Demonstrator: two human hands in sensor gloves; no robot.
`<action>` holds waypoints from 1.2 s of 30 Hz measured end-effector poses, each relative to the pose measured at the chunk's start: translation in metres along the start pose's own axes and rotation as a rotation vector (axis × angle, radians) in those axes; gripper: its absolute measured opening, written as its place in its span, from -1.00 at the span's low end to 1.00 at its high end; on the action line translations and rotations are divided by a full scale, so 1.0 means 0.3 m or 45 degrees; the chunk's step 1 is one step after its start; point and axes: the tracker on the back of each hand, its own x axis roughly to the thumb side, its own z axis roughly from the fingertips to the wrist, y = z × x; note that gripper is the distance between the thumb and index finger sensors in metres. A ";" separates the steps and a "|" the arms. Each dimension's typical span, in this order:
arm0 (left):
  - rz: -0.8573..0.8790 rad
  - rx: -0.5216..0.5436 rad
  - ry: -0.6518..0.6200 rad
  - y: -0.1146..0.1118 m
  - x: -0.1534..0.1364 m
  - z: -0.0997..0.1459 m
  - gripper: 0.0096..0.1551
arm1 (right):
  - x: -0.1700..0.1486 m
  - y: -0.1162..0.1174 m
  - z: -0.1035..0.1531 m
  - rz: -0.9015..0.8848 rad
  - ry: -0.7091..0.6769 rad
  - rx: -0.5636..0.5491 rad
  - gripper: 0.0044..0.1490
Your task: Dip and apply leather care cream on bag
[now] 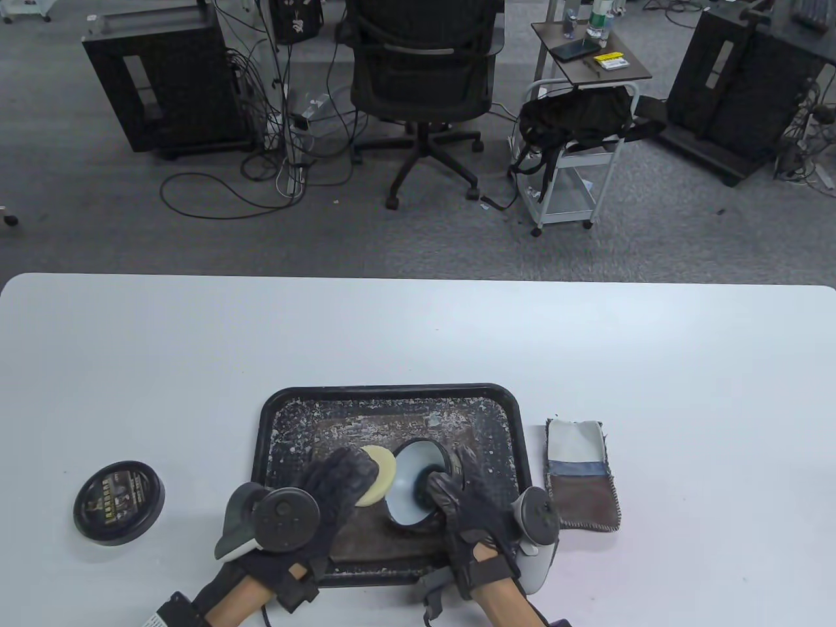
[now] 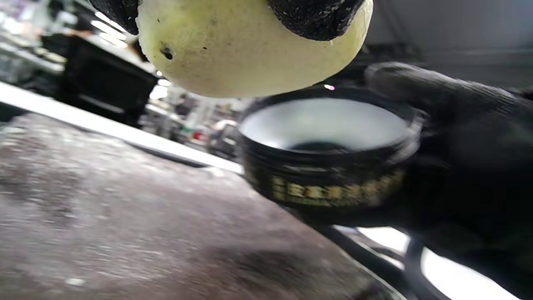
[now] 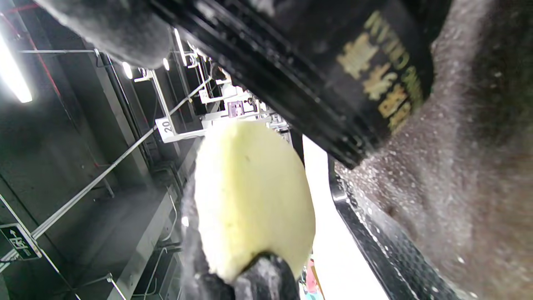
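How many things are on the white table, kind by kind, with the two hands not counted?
Tray: 1
Leather bag: 1
Cream jar: 1
Jar lid: 1
Sponge: 1
Cloth: 1
Total: 6

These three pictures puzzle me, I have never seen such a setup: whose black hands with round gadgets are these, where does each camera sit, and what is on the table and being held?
They are a person's hands in sensor gloves, each with a tracker strapped to its back. One camera looks down at the white table; the other two sit on the wrists. The left hand holds a pale yellow sponge just beside the open cream jar, which the right hand grips, tilted, over a black tray. A brown leather piece lies in the tray. The jar's lid lies left of the tray, a folded cloth right of it.
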 end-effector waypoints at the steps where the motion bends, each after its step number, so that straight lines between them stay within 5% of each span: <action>1: -0.040 0.013 -0.029 -0.008 0.017 0.001 -0.30 | -0.002 0.007 -0.001 0.009 0.002 0.013 0.22; 14: -0.055 -0.041 -0.174 -0.052 0.058 0.006 -0.29 | -0.044 0.095 0.005 -0.108 0.071 0.244 0.21; 26: -0.196 -0.062 -0.053 -0.084 0.063 -0.013 -0.31 | -0.013 0.120 0.025 0.211 0.043 0.110 0.20; 36: -0.114 -0.056 -0.156 -0.069 0.063 0.006 -0.32 | 0.005 0.102 0.024 0.158 -0.026 0.131 0.19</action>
